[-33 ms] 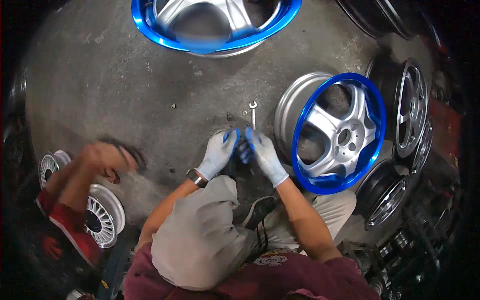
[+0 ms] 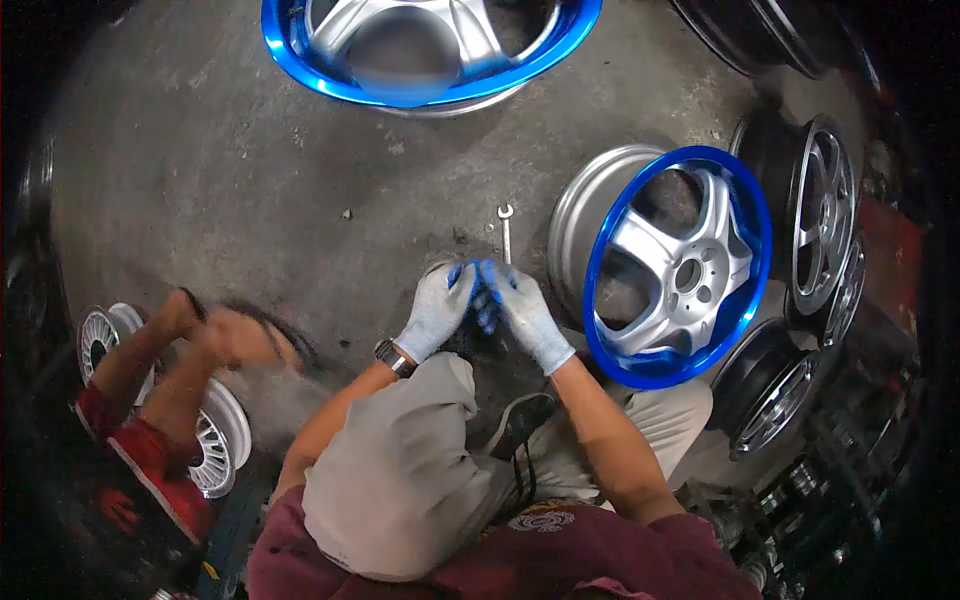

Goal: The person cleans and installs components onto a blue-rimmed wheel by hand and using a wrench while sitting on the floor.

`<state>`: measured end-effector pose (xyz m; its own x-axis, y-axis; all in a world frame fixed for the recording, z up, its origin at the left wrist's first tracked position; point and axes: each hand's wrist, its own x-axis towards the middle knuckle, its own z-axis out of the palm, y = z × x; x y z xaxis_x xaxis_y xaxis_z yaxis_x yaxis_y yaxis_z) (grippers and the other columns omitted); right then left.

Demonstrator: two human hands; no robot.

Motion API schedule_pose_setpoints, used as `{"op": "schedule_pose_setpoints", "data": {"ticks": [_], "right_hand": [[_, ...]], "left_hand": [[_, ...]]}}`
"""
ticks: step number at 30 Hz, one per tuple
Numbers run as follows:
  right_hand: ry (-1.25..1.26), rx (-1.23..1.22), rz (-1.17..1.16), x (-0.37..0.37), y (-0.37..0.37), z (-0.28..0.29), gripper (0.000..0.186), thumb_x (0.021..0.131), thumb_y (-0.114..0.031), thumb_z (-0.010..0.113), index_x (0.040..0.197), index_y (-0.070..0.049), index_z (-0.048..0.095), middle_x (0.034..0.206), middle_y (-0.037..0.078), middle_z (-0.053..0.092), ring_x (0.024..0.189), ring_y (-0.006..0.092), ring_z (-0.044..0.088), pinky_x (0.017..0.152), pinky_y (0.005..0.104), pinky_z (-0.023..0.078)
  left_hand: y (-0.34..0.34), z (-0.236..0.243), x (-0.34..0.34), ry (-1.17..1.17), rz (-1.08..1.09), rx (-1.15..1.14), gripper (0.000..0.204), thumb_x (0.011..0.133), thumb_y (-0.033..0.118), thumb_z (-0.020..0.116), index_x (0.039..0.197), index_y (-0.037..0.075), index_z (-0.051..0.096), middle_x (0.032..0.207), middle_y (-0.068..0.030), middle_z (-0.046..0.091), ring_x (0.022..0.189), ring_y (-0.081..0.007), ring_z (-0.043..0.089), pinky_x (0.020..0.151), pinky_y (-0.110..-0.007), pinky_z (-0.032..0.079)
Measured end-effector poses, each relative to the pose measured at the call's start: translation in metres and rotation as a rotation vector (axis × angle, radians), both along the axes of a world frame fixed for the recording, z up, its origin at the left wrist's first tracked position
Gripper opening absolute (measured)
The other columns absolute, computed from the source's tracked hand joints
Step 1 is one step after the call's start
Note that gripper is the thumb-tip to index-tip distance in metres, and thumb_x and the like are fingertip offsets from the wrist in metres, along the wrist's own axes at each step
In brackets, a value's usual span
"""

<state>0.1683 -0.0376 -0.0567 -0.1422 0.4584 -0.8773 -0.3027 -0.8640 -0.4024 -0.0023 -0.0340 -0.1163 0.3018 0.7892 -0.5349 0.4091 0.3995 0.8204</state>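
Note:
My left hand (image 2: 440,300) and my right hand (image 2: 522,308) wear pale gloves with blue palms. They meet above the floor in front of my knees, fingertips touching. Fingers and thumbs are curled in a pinch on both. Whatever lies between them is too small or hidden to make out. Just beyond my right hand, an open-ended wrench (image 2: 506,236) lies on the concrete, its jaw pointing away from me. Close on the right stands a silver wheel rim (image 2: 680,268) with a bright blue lip, tilted on its side.
Another blue-lipped rim (image 2: 500,82) lies at the far edge. Several dark and silver rims (image 2: 822,215) lean along the right side. On the left, a person's bare legs (image 2: 190,385) in red shorts pass white multi-spoke rims (image 2: 212,455). A tiny chip (image 2: 347,214) lies on the floor.
My hands have come together; the right one moved slightly left until the fingertips met. The person's legs on the left have shifted, with one foot further right. The rims and wrench stay put.

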Motion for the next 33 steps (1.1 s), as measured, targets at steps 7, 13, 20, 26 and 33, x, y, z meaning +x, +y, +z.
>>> {"op": "schedule_pose_setpoints", "data": {"ticks": [7,13,20,26,33], "right_hand": [[-0.217,0.207,0.021,-0.008,-0.003,-0.003,0.017,0.101,-0.017,0.061,0.109,-0.002,0.060,0.085,0.004,0.063,0.067,0.0107,0.059,0.058,0.0256,0.048],[-0.414,0.593,-0.005,-0.012,-0.022,-0.022,0.024,0.099,-0.020,0.065,0.111,0.000,0.061,0.097,0.009,0.065,0.079,0.0128,0.062,0.070,0.0278,0.052],[-0.015,0.072,-0.085,0.000,-0.009,-0.022,0.030,0.100,-0.027,0.065,0.112,-0.001,0.061,0.081,0.005,0.065,0.067,0.0113,0.060,0.059,0.0269,0.050],[-0.333,0.495,-0.005,-0.007,-0.021,-0.023,0.025,0.099,-0.020,0.065,0.113,0.000,0.061,0.088,0.007,0.066,0.070,0.0130,0.062,0.066,0.0275,0.052],[-0.109,0.203,-0.223,-0.001,-0.013,-0.013,0.026,0.101,-0.023,0.063,0.113,0.001,0.060,0.089,0.007,0.066,0.073,0.0143,0.063,0.068,0.0285,0.053]], "left_hand": [[0.013,0.025,0.008,-0.098,0.079,-0.041,0.043,0.106,0.034,0.050,0.085,-0.001,0.063,0.076,-0.0145,0.064,0.068,-0.0247,0.058,0.066,-0.040,0.047],[0.017,0.027,0.009,0.009,0.024,-0.067,0.041,0.104,0.035,0.053,0.086,-0.001,0.064,0.080,-0.0199,0.065,0.074,-0.0342,0.064,0.068,-0.042,0.048],[0.022,0.036,0.017,0.085,0.011,0.094,0.037,0.103,0.033,0.054,0.088,0.001,0.065,0.087,-0.0236,0.067,0.083,-0.0440,0.063,0.070,-0.045,0.049],[0.016,0.032,0.013,0.026,0.073,-0.036,0.036,0.103,0.031,0.056,0.088,-0.001,0.065,0.083,-0.0219,0.065,0.078,-0.0408,0.064,0.068,-0.044,0.049],[0.017,0.038,0.014,0.023,0.108,0.019,0.035,0.102,0.030,0.058,0.089,-0.003,0.064,0.079,-0.0230,0.063,0.070,-0.0359,0.061,0.067,-0.042,0.049]]}}
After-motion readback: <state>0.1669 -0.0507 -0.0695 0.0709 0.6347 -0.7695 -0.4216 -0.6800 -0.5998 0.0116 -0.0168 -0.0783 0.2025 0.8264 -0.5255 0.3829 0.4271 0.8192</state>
